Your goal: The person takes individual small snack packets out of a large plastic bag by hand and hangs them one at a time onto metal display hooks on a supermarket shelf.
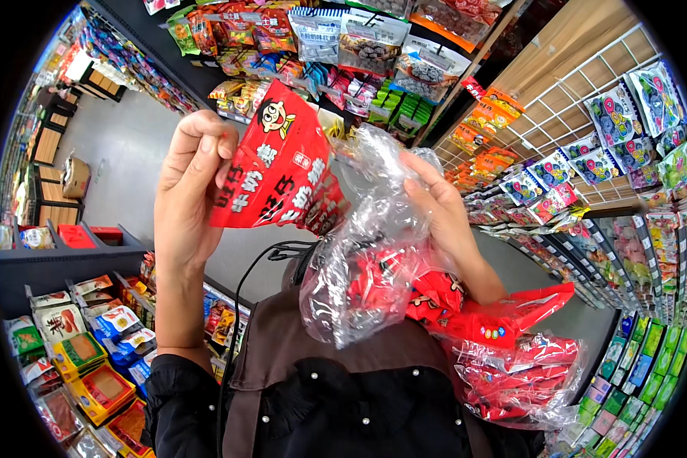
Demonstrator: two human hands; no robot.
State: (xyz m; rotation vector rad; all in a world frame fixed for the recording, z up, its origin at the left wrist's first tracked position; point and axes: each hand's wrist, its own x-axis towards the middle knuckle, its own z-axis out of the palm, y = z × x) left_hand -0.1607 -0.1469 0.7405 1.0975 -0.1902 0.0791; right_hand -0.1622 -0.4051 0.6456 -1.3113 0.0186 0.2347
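My left hand [197, 166] is raised at the centre left, its fingers closed on the edge of a red candy package [275, 166] with a cartoon face and white and black writing. To its right, my right hand [435, 200] grips the crumpled upper part of a clear plastic bag [343, 303]. Red packets [378, 275] show through the bag's film in front of my chest. More red packages [486, 320] lie against my right forearm and side, above another clear bag of red packets [515, 378]. My right fingertips are partly hidden by film.
Hanging candy pouches [372, 43] fill a rack ahead. A white wire grid [549, 114] holds packets on the right, beside shelves of small goods [635, 366]. At the lower left is a shelf of packaged snacks [91, 366]. A black cord [237, 303] runs down my apron.
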